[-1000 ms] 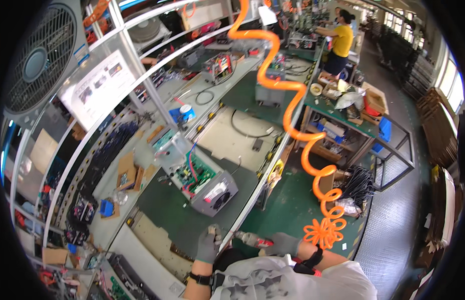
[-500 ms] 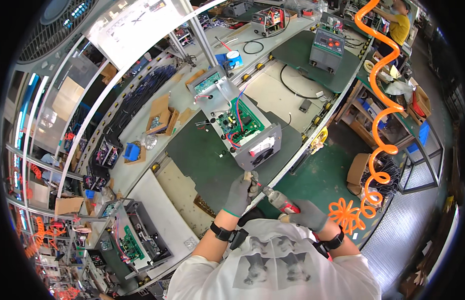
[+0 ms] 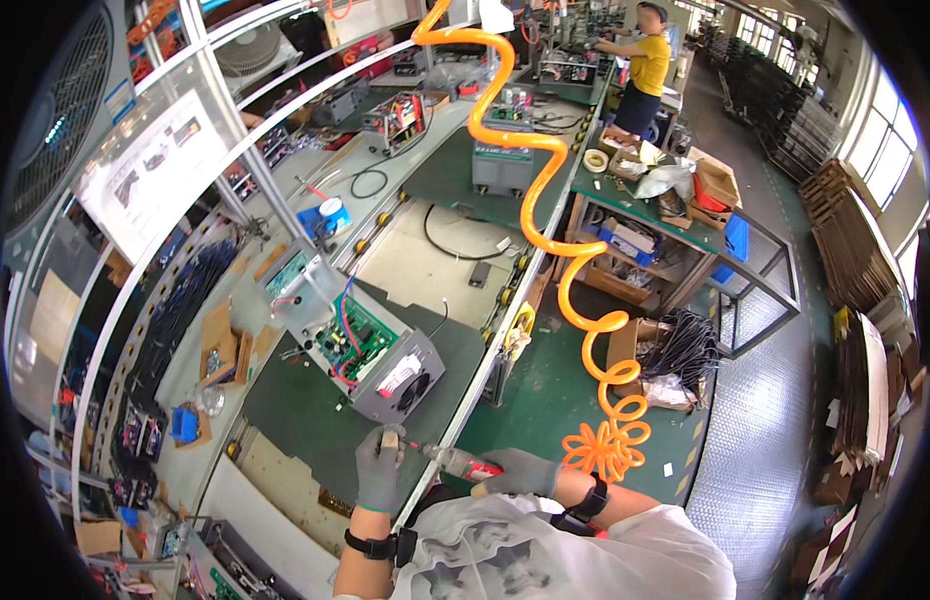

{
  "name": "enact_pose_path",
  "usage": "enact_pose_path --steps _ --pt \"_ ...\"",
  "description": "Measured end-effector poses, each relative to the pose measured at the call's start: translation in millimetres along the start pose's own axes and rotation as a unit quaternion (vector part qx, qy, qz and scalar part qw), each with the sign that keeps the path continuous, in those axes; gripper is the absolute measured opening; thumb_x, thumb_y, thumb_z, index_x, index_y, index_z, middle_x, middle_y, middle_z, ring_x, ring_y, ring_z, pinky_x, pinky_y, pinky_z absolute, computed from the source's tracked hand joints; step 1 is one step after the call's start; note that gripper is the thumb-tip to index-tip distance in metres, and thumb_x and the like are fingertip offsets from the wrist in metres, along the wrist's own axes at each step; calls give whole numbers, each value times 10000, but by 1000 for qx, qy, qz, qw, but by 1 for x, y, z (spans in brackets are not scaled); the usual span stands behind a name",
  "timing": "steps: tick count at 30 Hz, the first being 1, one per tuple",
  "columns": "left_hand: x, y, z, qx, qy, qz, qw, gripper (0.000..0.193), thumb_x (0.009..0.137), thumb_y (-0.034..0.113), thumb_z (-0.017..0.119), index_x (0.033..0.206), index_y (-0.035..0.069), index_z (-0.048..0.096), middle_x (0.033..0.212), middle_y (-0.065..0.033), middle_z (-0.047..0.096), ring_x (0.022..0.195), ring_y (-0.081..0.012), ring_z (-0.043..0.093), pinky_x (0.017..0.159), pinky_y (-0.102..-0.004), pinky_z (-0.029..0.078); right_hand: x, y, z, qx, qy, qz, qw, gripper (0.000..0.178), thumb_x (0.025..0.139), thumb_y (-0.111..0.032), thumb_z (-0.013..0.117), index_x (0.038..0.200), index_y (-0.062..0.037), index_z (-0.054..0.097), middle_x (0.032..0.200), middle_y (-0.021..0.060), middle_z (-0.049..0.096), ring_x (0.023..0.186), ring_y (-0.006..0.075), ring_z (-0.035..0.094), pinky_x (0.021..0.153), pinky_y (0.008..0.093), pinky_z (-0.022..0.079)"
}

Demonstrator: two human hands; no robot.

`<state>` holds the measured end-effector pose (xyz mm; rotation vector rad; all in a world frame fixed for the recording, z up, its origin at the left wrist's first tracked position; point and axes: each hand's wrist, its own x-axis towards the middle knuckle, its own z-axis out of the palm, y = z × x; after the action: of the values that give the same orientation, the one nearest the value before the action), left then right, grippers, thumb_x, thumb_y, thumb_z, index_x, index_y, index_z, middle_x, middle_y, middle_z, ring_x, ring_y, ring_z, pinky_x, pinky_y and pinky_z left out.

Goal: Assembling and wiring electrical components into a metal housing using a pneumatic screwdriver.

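Along the bench's (image 3: 465, 405) right-hand edge, at the end nearest the wearer, both gloved hands are busy. Right hand (image 3: 520, 472) is wrapped round the red rear part of a power driver (image 3: 460, 462), which lies across that edge with its tip aimed at the left hand (image 3: 378, 470). That one's curled up, pinching a small tan piece (image 3: 390, 439) at the fingertips. Can't tell what it is, or whether the tip touches it.

Driver looks rigid and a bit hefty, probably smooth, so I'd grip the body and keep fingers off the tip. Tan piece is likely light and stiff; a pinch by the sides should do.

Just beyond the left hand, nobody touching it, a lidless grey unit (image 3: 385, 365) sits on the dark green board (image 3: 295, 415). I'd guess heavy with a stiff casing, but its circuit board (image 3: 360, 338) and loose wires look fragile. Grab it low by the casing, not the wires or fan (image 3: 413, 390).
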<state>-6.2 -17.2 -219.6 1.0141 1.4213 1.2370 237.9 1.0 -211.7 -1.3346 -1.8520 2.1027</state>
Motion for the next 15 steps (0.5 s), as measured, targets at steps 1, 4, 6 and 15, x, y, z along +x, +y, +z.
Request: enact_pose_path --steps 1,4,6,15 --pt "-1 0 -2 -11 3 -21 1000 204 939 205 518 924 25 614 684 27 503 562 -31 403 495 -187 300 1 2 2 0 -4 2 1000 545 724 -377 738 1076 3 570 767 60 582 600 113 540 529 276 447" --pt "0 3 2 -9 0 -31 999 203 943 198 516 934 15 603 687 17 494 567 -41 402 497 -189 309 -2 5 3 0 1 -14 1000 497 754 -381 706 1073 -25 571 744 47 564 568 112 514 520 269 434" --pt "2 1 4 4 -3 -23 1000 220 951 205 507 942 2 592 692 8 487 569 -49 396 495 -192 309 -1 8 2 18 4 -17 1000 510 752 -399 710 1072 -26 571 749 43 562 575 110 512 524 268 434" --pt "1 -15 6 -180 -20 -74 981 167 918 163 527 990 18 564 738 -10 494 601 -81 421 515 -217 333 -3 12 6 35 21 -32 999 513 745 -421 720 1044 -28 582 749 39 564 579 117 515 527 269 433"
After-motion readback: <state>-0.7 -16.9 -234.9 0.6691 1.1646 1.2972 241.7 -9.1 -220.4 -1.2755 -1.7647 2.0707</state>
